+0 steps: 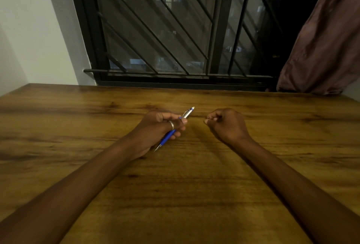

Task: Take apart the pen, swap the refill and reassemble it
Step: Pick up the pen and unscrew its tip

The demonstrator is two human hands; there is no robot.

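Forearms reached in from the near edge, bare, both resting low over the wooden bench (58, 111). Left hand (159, 127) was wrapped round the pen (171, 131), a ring (171, 125) on one finger. Pen lay diagonally through the fist: blue grip and tip pointing back toward the wearer, silver upper barrel and clicker end sticking out past the thumb, angled up and to the right. Pen looked whole; no seam gap visible. Right hand (226, 125) sat well apart from the pen, fingers curled closed in a loose fist. Something small may have been pinched at its fingertips; too small to tell. No spare refill seen on the bench.

Judgement: disassembly not yet begun, or only just. To do it well, the right hand should take the silver half near the joint, the left hold the blue grip firm, and the two twist opposite ways over the bench so the spring drops nowhere far.

Barred window (155, 29) behind, curtain (321, 49) at far right.
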